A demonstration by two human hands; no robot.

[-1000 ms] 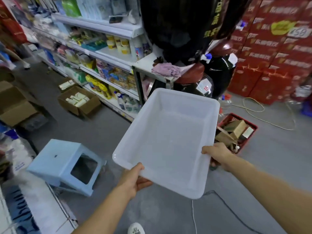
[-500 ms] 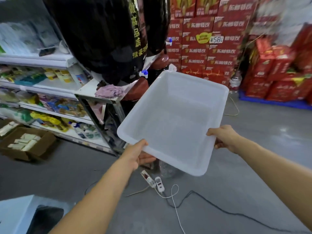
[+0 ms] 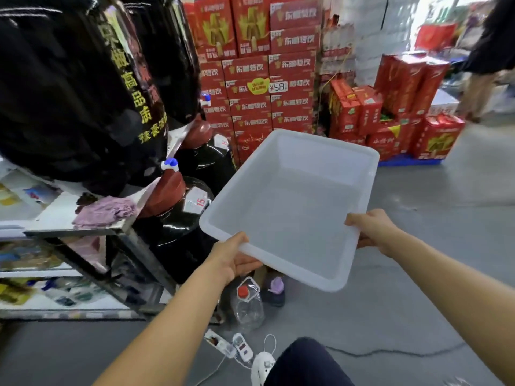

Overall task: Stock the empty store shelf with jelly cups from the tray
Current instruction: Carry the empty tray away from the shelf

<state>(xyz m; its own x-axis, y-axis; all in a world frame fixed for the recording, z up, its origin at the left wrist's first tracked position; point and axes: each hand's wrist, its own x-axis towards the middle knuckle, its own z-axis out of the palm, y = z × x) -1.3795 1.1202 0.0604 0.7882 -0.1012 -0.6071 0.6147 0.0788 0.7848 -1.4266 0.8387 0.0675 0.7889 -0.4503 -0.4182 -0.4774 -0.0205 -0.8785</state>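
Tray (image 3: 292, 207) at centre, carried level, no jelly cups visible inside. Left hand (image 3: 231, 257) grasps rim at 7 o'clock, right hand (image 3: 373, 229) at 4. I judge stocking finished or refill pending.

Translucent smooth plastic tray (image 3: 289, 207); glossy black jars (image 3: 69, 87); matt grey floor (image 3: 434, 288)

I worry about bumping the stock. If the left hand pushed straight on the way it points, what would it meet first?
The left hand grips the empty tray and points up-right. Past the tray, the red drink cartons likely come first, though depth is unclear.
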